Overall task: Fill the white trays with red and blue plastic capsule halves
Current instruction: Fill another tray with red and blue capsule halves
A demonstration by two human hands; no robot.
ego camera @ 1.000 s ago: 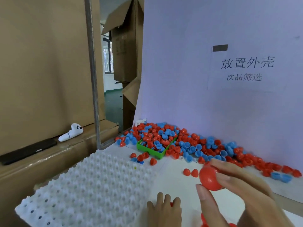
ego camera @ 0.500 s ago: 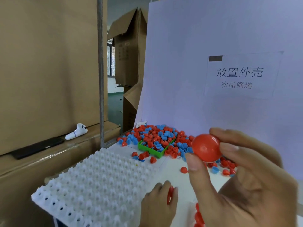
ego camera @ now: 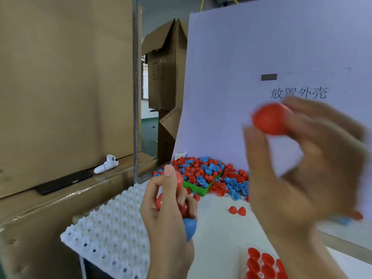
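My right hand (ego camera: 306, 178) is raised high and blurred, pinching one red capsule half (ego camera: 268, 119) between thumb and fingers. My left hand (ego camera: 168, 222) is lifted above the table and grips a few capsule halves, red ones (ego camera: 179, 178) and a blue one (ego camera: 190, 228). A white tray (ego camera: 108, 228) with rows of bumps lies to the left. Another tray at the bottom right holds several red halves (ego camera: 263, 264). A pile of red and blue halves (ego camera: 217, 176) lies at the back.
A green tray (ego camera: 198, 190) sits under the pile. Two loose red halves (ego camera: 237, 210) lie on the white table. A white paper backdrop (ego camera: 261, 57) stands behind. On the cardboard ledge at left rest a black phone (ego camera: 62, 182) and a white device (ego camera: 106, 167).
My right hand has risen with the red half, from table level to high in view. My left hand has lifted off the table with its handful of halves.
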